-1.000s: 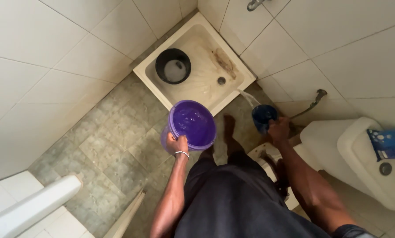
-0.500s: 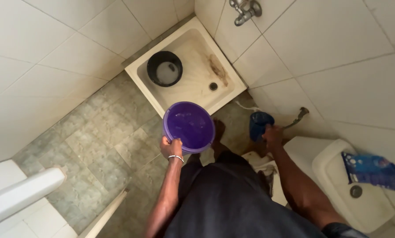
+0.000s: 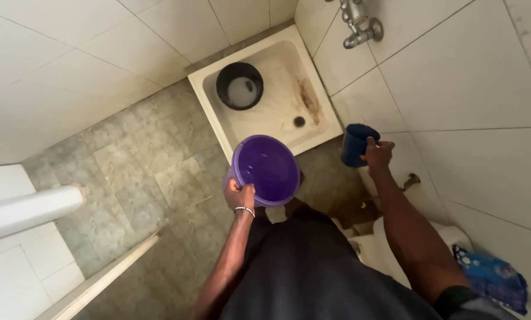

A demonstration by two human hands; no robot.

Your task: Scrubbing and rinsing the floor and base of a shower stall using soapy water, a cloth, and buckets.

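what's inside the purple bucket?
The purple bucket, gripped at its rim by the left hand, shows a glossy purple interior, probably water, with nothing floating. The floor beneath it is hidden.

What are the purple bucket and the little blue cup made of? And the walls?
The purple bucket, held at its rim by the left hand, looks like plastic: even colour, slightly see-through, soft sheen. The blue cup in the right hand seems plastic too, smooth and one colour. The walls look like glazed ceramic tiles: glossy squares with grout lines.
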